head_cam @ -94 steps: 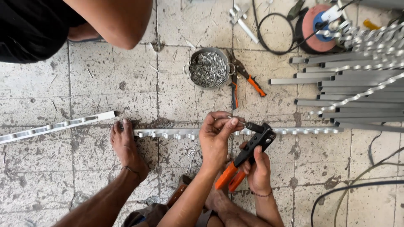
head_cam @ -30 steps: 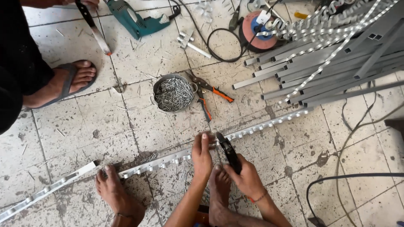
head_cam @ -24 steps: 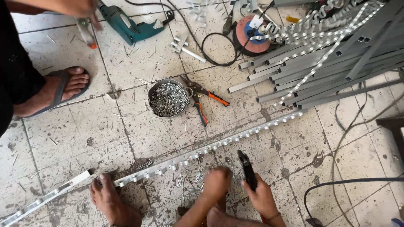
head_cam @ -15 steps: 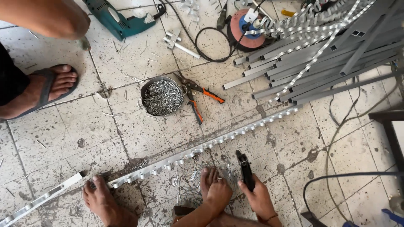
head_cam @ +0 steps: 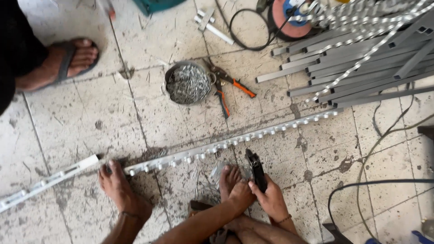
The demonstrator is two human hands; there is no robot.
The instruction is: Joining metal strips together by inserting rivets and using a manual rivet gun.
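Note:
A long white metal rail (head_cam: 217, 147) studded with small rivets lies across the tiled floor. My bare left foot (head_cam: 120, 187) presses on it near a gap, and my right foot (head_cam: 228, 174) rests just below it. My right hand (head_cam: 273, 201) grips a black hand riveter (head_cam: 256, 169) whose nose points up at the rail without touching it. My left hand (head_cam: 242, 196) lies curled on my right foot, touching the right hand. Whether it holds the tool's handle is hidden.
A round tin of rivets (head_cam: 187, 83) and orange-handled pliers (head_cam: 230, 88) lie beyond the rail. Grey metal bars (head_cam: 361, 68) are stacked at the right, cables (head_cam: 384, 135) trail over the floor, and another person's sandalled foot (head_cam: 68, 61) stands at the upper left.
Both hands have drawn back from the rail toward my body, taking the riveter off it. The left hand now rests on my right foot.

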